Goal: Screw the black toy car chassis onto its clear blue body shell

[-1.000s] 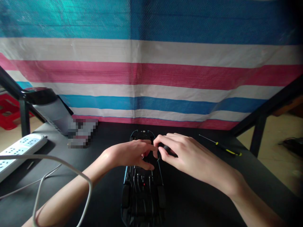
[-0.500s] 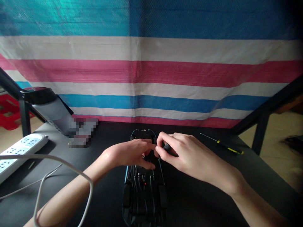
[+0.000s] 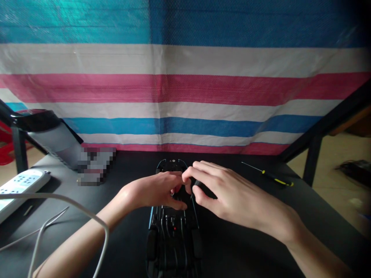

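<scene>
A black toy car (image 3: 174,239) with blue edges lies underside up on the dark table, a small red spot on its underside. My left hand (image 3: 158,189) is over the car's front half, thumb and forefinger apart; its other fingers curl partly out of view. From the right, my right hand (image 3: 222,189) arches beside the car with bent fingers around a dark ribbed piece (image 3: 198,182). Most of that piece is hidden, and I cannot tell whether it is joined to the car. The fingertips of both hands meet or overlap above the car.
A yellow-and-black screwdriver (image 3: 271,177) lies at the right. On the left are a white power strip (image 3: 26,181), a grey cup with a black lid (image 3: 55,139) and a blurred-out flat item (image 3: 95,166). A white cable (image 3: 84,210) loops over my left forearm. A striped sheet (image 3: 185,88) hangs behind.
The view has shifted slightly, so most things appear further left. My right fingers have spread a little and reached further over towards my left fingertips. My left hand stays over the car.
</scene>
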